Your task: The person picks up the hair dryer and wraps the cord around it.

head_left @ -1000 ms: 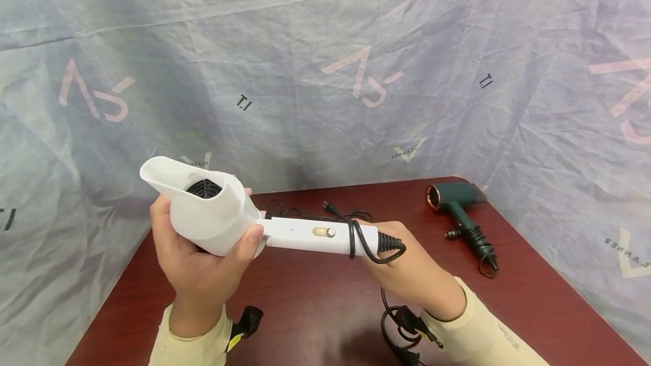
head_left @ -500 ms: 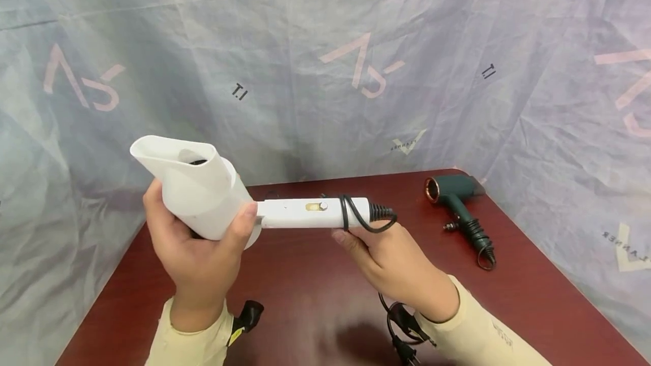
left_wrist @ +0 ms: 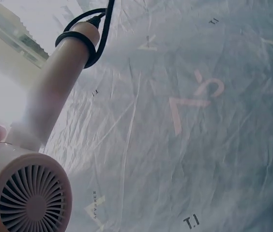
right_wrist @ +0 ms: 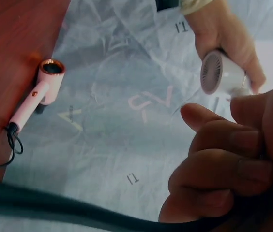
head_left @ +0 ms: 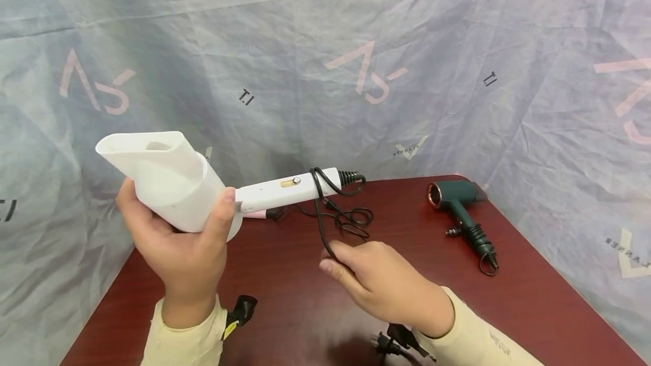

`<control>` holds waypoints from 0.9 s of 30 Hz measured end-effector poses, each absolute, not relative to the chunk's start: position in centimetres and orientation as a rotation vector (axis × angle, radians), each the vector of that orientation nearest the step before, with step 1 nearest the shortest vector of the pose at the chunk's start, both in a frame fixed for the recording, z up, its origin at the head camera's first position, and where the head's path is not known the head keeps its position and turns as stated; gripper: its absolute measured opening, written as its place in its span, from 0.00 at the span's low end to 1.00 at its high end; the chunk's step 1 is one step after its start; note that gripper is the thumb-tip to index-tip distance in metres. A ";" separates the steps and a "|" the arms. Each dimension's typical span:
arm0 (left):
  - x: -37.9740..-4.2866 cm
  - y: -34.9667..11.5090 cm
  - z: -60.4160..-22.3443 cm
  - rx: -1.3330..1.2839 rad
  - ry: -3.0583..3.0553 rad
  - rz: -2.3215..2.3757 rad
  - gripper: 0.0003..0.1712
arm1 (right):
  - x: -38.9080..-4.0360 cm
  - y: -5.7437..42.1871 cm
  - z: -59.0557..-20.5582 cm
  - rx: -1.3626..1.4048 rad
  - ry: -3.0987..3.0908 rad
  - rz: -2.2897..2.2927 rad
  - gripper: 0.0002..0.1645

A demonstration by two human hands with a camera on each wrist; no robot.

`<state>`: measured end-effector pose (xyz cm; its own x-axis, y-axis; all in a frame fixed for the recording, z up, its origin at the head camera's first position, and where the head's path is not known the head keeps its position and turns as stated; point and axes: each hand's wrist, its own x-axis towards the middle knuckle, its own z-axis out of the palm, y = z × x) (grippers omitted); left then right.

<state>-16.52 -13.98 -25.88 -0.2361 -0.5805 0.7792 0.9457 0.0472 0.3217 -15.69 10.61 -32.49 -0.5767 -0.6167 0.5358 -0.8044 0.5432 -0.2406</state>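
Currently, your left hand (head_left: 180,256) grips the white dryer (head_left: 168,182) by its barrel (head_left: 200,205) at left above the table (head_left: 285,281), likely leaving the handle (head_left: 269,192) free. Your right hand (head_left: 383,284) pinches the cord (head_left: 321,225), likely for tension.

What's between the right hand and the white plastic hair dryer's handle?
In the head view, a thin black cord runs from the right hand to the white handle.

Dark green hair dryer (head_left: 459,195) on the right of a reddish-brown worktop (head_left: 285,287), cord (head_left: 478,238) wrapped round its handle (head_left: 460,214), pink hair dryer (right_wrist: 51,90) with black cord (right_wrist: 12,131) toward the back, creased grey printed cloth (head_left: 300,112) behind
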 end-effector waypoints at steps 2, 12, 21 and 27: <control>-16.6 -14.1 -25.8 -0.481 -1.010 -1.523 0.46 | -15.4 10.5 -32.5 1.190 -2.388 0.618 0.19; -16.9 -14.3 -26.2 -0.419 -1.177 -1.394 0.44 | -14.0 11.0 -31.0 1.238 -2.283 0.535 0.13; -17.8 -14.7 -28.2 -0.421 -1.522 -1.144 0.46 | -13.9 12.5 -29.5 1.196 -2.158 0.537 0.03; -18.3 -14.7 -28.9 -0.473 -1.642 -1.038 0.47 | -14.1 13.6 -28.7 1.139 -2.118 0.536 0.05</control>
<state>-18.26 -14.65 -28.90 -0.3364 -0.1971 0.9209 0.7471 0.5395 0.3884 -14.13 13.59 -28.69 -0.3983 -0.5709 0.7180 -0.8435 0.5354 -0.0423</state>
